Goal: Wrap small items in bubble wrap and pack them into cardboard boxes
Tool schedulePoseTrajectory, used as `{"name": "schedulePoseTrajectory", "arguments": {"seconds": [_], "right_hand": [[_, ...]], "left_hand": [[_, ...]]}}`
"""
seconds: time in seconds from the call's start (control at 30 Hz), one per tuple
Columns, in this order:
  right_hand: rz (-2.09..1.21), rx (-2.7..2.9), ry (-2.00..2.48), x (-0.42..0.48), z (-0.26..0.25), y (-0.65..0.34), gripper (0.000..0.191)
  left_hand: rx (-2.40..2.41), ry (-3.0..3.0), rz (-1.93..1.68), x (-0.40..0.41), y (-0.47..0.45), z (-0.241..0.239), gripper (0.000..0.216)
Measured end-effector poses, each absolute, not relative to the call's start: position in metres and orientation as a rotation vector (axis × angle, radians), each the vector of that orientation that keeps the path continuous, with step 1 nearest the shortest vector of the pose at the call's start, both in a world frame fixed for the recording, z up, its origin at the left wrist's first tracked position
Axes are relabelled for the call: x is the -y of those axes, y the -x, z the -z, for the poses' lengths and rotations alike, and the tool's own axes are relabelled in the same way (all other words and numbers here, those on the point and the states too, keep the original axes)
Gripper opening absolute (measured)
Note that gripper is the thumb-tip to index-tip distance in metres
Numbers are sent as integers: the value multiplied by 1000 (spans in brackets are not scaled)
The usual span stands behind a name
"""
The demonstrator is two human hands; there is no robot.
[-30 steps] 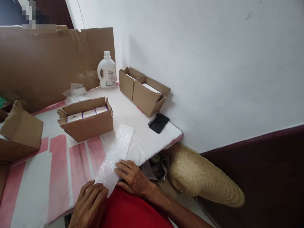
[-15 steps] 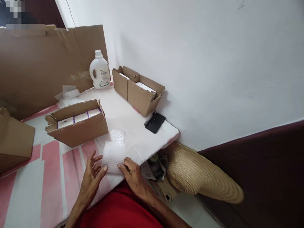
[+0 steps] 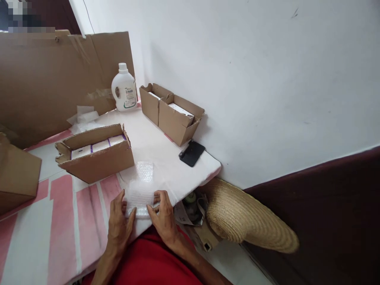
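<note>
A piece of bubble wrap [image 3: 140, 198] lies folded at the near edge of the table, its far end [image 3: 145, 171] stretching away from me. At its left side is my left hand [image 3: 119, 221], fingers curved along the edge and thumb on the near corner. Opposite it, my right hand [image 3: 164, 217] grips the right edge between thumb and fingers. Whether the wrap encloses anything cannot be made out. Just beyond the left hand stands an open cardboard box [image 3: 97, 162] with several white, purple-edged packs in it.
A white jug [image 3: 124, 93] stands at the back, beside a divided cardboard box [image 3: 173, 118] near the wall. A black flat object [image 3: 192, 153] lies by the table corner. Clear plastic pieces [image 3: 86, 118] lie at the back left. A straw hat [image 3: 246, 221] is beyond the right edge.
My left hand has closed in on the left side of the bubble wrap, having been more spread before. My right hand has shifted its grip along the right edge, and the near part lies flatter.
</note>
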State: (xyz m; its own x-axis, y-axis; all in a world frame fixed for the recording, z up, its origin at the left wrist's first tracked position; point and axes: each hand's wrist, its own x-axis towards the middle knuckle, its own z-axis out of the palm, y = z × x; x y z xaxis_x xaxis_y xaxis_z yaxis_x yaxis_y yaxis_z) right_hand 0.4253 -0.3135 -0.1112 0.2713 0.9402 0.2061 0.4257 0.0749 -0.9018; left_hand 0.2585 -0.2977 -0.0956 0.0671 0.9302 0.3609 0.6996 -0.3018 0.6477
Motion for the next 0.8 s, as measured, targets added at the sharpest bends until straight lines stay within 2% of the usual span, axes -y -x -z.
{"name": "schedulePoseTrajectory", "arguments": {"seconds": [0.1, 0.23, 0.4, 0.47, 0.57, 0.7, 0.8], "right_hand": [[-641, 1322, 1511, 313, 115, -425, 49], [-604, 1363, 1517, 316, 111, -426, 58], [-323, 1682, 1561, 309, 90, -441, 43], [-251, 1895, 1525, 299, 84, -455, 47], [-359, 2178, 1363, 285, 81, -477, 53], [-600, 2247, 1132, 287, 78, -494, 42], [-701, 2134, 1140, 300, 80, -489, 17]], "left_hand": [[-1558, -2485, -1067, 304, -256, 84, 51], [-1252, -2861, -776, 307, -244, 83, 33], [-1127, -2981, -714, 298, -233, 96, 44], [-1073, -3018, -750, 294, -235, 92, 44], [-979, -2997, -811, 294, -240, 73, 38], [-992, -2768, -862, 301, -248, 39, 28], [-1042, -2604, -912, 293, -253, 26, 26]]}}
